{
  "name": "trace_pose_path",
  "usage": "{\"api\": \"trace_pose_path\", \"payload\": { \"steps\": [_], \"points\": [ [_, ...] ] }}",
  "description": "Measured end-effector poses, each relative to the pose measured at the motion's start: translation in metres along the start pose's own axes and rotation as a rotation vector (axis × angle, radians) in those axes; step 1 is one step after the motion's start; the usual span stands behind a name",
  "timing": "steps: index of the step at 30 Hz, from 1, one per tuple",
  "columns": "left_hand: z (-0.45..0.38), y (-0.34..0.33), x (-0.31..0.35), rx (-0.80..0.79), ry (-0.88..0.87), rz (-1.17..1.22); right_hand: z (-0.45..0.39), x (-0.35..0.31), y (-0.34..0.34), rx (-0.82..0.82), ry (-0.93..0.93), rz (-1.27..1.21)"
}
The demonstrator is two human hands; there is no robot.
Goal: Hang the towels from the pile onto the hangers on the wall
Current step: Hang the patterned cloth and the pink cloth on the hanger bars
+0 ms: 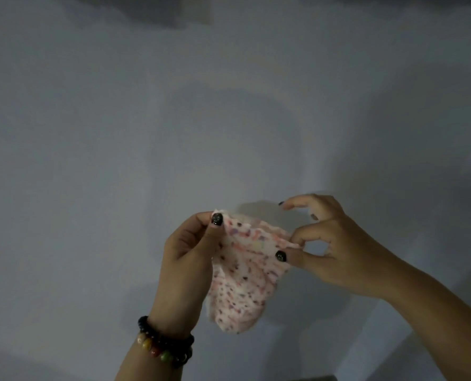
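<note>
A small white towel (245,273) with pink and dark speckles hangs in the air in front of a bare wall. My left hand (186,259) pinches its upper left corner between thumb and fingers. My right hand (328,243) pinches the upper right edge between thumb and forefinger, its other fingers spread above. The towel droops below both hands. No hanger and no pile are in view.
A plain grey-white wall (174,119) fills the view, dimly lit, with soft shadows of my arms on it. Beaded bracelets (164,345) sit on my left wrist. A dark edge (319,378) shows at the bottom.
</note>
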State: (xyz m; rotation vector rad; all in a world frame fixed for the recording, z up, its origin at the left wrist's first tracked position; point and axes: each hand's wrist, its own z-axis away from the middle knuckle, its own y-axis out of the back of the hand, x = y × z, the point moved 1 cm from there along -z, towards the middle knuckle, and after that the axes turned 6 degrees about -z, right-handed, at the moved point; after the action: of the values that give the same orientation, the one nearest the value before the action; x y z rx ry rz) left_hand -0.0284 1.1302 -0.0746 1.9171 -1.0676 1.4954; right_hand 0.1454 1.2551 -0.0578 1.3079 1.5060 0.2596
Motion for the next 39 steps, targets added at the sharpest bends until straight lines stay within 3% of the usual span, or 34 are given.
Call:
{"api": "trace_pose_path", "payload": {
  "steps": [6, 12, 16, 20, 24, 29, 32, 39],
  "points": [
    [0.001, 0.001, -0.005, 0.100, -0.007, -0.231, -0.009, -0.015, 0.013, 0.298, 0.078, -0.139],
    [0.002, 0.000, 0.003, 0.062, 0.178, 0.015, -0.012, -0.026, 0.021, 0.451, 0.172, 0.039],
    [-0.004, -0.010, 0.014, -0.006, 0.165, 0.075, -0.011, -0.026, 0.031, 0.500, 0.137, 0.019],
    [-0.018, -0.024, 0.043, -0.107, 0.081, 0.043, -0.019, -0.035, 0.059, 0.581, 0.099, 0.007],
    [-0.038, -0.036, 0.097, -0.207, -0.121, -0.057, -0.037, -0.055, 0.101, 0.646, 0.116, -0.010],
    [-0.065, -0.052, 0.166, -0.203, -0.393, -0.336, -0.058, -0.094, 0.160, 0.660, 0.189, -0.070],
    [-0.079, -0.059, 0.200, -0.207, -0.484, -0.383, -0.069, -0.112, 0.191, 0.607, 0.218, -0.126],
    [-0.105, -0.065, 0.257, -0.110, -0.544, -0.359, -0.081, -0.142, 0.242, 0.460, 0.239, 0.259]
  ]
}}
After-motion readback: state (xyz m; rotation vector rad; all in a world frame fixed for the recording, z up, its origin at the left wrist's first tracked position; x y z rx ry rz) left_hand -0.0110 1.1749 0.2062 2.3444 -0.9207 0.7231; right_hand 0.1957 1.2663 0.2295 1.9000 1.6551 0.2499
